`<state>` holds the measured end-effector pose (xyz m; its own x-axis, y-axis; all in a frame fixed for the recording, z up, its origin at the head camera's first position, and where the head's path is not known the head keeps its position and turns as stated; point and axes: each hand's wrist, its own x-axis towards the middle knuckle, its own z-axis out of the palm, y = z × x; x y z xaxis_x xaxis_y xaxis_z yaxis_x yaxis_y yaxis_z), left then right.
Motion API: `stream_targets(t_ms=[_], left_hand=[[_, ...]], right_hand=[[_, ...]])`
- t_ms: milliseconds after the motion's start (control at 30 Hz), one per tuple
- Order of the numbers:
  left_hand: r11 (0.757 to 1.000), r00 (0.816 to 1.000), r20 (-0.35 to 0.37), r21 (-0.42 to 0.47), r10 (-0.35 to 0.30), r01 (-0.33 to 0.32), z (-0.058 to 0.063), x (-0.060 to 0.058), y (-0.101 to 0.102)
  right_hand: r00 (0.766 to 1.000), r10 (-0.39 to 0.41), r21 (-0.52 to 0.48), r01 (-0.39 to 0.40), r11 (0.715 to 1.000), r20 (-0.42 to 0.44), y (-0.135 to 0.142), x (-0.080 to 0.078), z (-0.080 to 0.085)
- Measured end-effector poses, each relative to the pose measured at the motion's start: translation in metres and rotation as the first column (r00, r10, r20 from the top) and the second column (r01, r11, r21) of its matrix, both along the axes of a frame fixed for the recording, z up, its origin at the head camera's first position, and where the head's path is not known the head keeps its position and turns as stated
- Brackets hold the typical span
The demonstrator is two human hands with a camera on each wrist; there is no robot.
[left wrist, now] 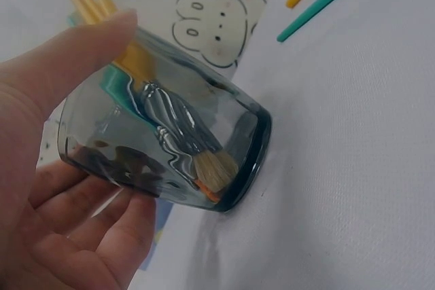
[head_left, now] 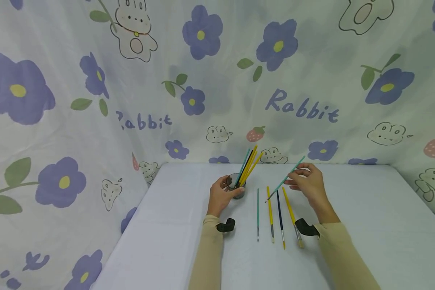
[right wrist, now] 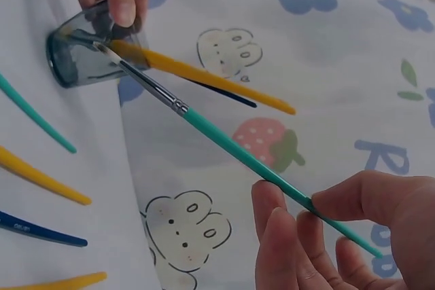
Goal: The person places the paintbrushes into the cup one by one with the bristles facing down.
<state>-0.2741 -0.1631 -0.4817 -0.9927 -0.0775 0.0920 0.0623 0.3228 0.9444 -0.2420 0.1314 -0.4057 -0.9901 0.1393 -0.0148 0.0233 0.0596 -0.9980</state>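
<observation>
Teal brush [right wrist: 228,142] pinched by right hand [head_left: 309,183];
glass [left wrist: 224,120], farther left, gripped by curled left hand [head_left: 219,198]; brushes inside [head_left: 248,165], overlapping, cannot be surely counted.

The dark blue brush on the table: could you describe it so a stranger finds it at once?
On the white table in the head view, four brushes lie in a row. The dark blue brush is third from the left, between two yellow brushes. Only its handle in this row is dark blue; the others are teal or yellow.
</observation>
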Motion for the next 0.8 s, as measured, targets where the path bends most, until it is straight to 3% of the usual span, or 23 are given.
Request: stream_targets(t_ms=[467,800], left_hand=[[1.000,1.000,0.001,0.001,-0.003,0.003,0.001,0.000,0.000],[1.000,0.999,-0.037,-0.001,-0.021,0.021,-0.002,-0.001,-0.001]], right_hand=[[0.996,-0.001,-0.076,-0.005,0.997,-0.084,-0.016,-0.010,0.015],[0.992,-0.013,-0.062,0.006,0.998,-0.126,-0.027,-0.020,0.018]])
